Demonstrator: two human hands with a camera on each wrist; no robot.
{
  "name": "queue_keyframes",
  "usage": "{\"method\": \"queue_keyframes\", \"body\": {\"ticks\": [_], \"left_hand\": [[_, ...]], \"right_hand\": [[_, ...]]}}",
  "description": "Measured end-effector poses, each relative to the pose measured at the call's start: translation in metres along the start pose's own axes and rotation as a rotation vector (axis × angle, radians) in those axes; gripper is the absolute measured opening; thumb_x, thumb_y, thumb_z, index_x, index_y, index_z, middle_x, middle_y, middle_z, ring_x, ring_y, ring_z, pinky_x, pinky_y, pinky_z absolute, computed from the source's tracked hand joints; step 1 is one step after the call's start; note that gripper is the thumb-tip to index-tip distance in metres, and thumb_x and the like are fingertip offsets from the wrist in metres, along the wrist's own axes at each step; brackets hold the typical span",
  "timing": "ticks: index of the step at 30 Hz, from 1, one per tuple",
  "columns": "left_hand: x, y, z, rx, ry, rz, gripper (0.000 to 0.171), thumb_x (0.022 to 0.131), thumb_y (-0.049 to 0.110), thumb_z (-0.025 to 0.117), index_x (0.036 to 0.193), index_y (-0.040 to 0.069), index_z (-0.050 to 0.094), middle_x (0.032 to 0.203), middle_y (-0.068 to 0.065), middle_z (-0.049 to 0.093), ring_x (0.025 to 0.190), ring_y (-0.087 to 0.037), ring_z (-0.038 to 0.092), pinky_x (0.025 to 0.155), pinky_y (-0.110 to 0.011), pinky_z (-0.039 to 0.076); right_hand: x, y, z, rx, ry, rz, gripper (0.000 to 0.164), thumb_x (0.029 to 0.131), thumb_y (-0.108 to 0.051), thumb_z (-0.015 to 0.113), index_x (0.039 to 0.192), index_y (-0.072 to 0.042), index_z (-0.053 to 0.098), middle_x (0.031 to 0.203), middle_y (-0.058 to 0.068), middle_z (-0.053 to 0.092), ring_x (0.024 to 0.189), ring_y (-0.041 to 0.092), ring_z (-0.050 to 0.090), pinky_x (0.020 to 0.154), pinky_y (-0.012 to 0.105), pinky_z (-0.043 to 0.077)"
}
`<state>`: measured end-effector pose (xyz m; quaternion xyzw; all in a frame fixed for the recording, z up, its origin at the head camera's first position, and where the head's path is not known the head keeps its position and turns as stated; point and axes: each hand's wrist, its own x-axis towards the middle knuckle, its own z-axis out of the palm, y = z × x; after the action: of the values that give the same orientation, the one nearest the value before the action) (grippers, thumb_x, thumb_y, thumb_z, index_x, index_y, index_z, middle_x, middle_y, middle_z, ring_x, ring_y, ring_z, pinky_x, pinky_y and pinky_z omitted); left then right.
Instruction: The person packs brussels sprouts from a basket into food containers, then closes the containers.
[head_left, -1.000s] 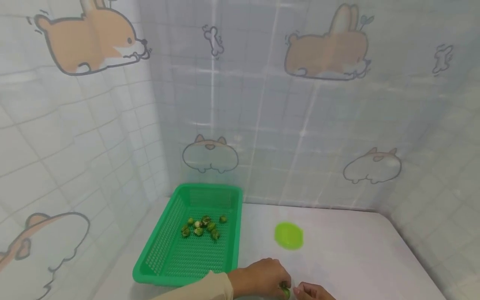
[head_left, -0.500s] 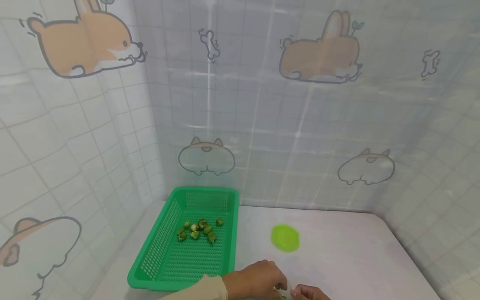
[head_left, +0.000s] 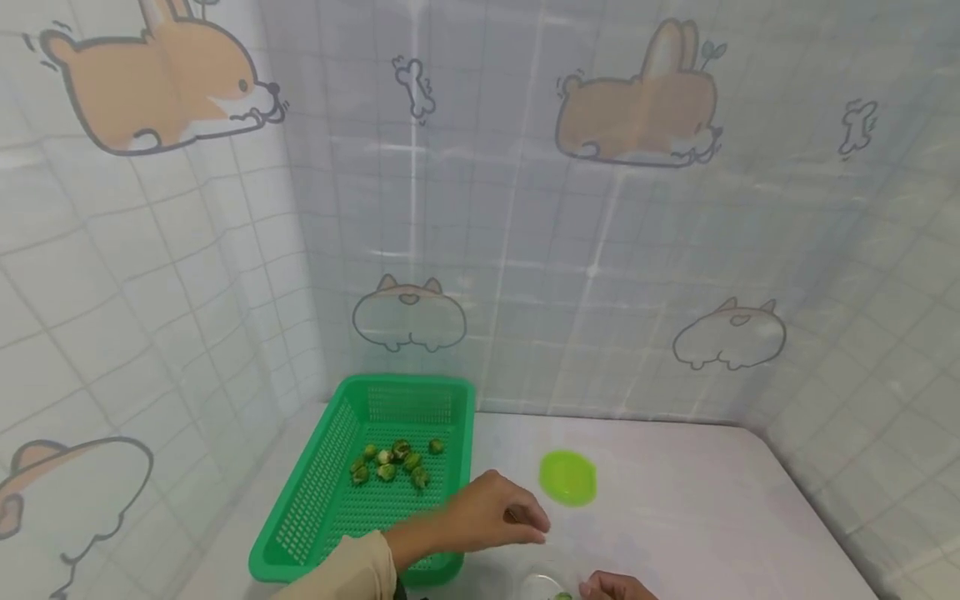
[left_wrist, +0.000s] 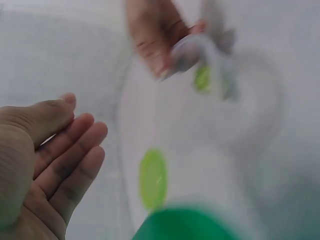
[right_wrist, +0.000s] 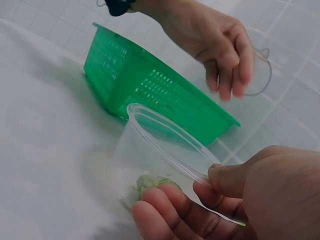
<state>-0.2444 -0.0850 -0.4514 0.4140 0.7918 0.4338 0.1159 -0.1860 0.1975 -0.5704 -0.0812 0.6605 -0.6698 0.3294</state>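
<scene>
My right hand point(right_wrist: 200, 215) pinches the rim of a clear plastic cup point(right_wrist: 122, 150) between thumb and fingers. Low inside the cup lies a green Brussels sprout point(right_wrist: 150, 180), partly hidden behind the fingertips. In the head view only the top of the right hand point(head_left: 618, 586) shows at the bottom edge. My left hand point(head_left: 495, 512) is up near the front right corner of the green basket point(head_left: 467, 467), its fingers loosely bent with nothing between them; in the left wrist view that hand point(left_wrist: 55, 160) is empty too. Several Brussels sprouts point(head_left: 386, 472) sit in the back half of the basket.
A flat lime-green round piece point(head_left: 567, 477) lies on the white table point(head_left: 675, 500), right of the basket. Behind and at both sides hang pale tile-patterned sheets point(head_left: 510, 250) with cartoon dogs.
My left hand has let go of a Brussels sprout at the cup and moved up and left, toward the basket. The right hand stays with the cup. The head view has shifted slightly.
</scene>
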Motion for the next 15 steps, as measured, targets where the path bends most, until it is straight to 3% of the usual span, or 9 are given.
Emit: {"method": "queue_keyframes", "body": {"ticks": [2, 4, 8, 10, 15], "left_hand": [[-0.008, -0.003, -0.018, -0.082, 0.049, -0.036, 0.015, 0.097, 0.027, 0.07, 0.106, 0.018, 0.077, 0.101, 0.005, 0.076, 0.09, -0.001, 0.07, 0.079, -0.02, 0.058], [-0.016, -0.007, -0.038, -0.096, 0.102, -0.09, 0.015, 0.097, 0.03, 0.07, 0.108, 0.023, 0.076, 0.104, 0.005, 0.076, 0.094, -0.005, 0.07, 0.082, -0.023, 0.058], [-0.034, -0.027, -0.075, 0.036, 0.181, -0.182, 0.018, 0.098, 0.04, 0.066, 0.113, 0.032, 0.073, 0.109, 0.012, 0.073, 0.1, -0.005, 0.068, 0.085, -0.026, 0.057], [-0.042, -0.04, -0.089, 0.08, 0.205, -0.193, 0.021, 0.099, 0.039, 0.065, 0.115, 0.029, 0.072, 0.112, 0.01, 0.073, 0.103, -0.006, 0.067, 0.086, -0.028, 0.057], [-0.06, -0.072, -0.105, 0.183, 0.203, -0.197, 0.022, 0.098, 0.029, 0.068, 0.117, 0.019, 0.072, 0.115, 0.001, 0.073, 0.106, -0.014, 0.068, 0.09, -0.031, 0.057]], "right_hand": [[0.0, -0.001, 0.001, -0.022, 0.018, 0.004, 0.039, 0.101, -0.039, 0.058, 0.092, -0.001, 0.064, 0.081, 0.008, 0.072, 0.067, 0.012, 0.068, 0.055, 0.02, 0.055], [0.0, -0.002, 0.001, -0.034, 0.023, 0.006, 0.039, 0.101, -0.038, 0.058, 0.091, -0.001, 0.064, 0.08, 0.008, 0.071, 0.067, 0.012, 0.068, 0.054, 0.02, 0.055], [0.0, -0.004, 0.002, -0.033, 0.019, 0.003, 0.039, 0.103, -0.036, 0.056, 0.091, -0.001, 0.064, 0.078, 0.007, 0.071, 0.065, 0.012, 0.068, 0.054, 0.02, 0.055], [0.0, -0.005, 0.002, -0.026, 0.014, -0.001, 0.038, 0.103, -0.036, 0.055, 0.092, 0.0, 0.064, 0.078, 0.007, 0.07, 0.065, 0.011, 0.068, 0.053, 0.019, 0.055], [0.0, -0.005, 0.003, -0.013, 0.013, -0.002, 0.038, 0.103, -0.035, 0.055, 0.092, 0.0, 0.064, 0.079, 0.007, 0.071, 0.066, 0.011, 0.068, 0.054, 0.02, 0.055]]}}
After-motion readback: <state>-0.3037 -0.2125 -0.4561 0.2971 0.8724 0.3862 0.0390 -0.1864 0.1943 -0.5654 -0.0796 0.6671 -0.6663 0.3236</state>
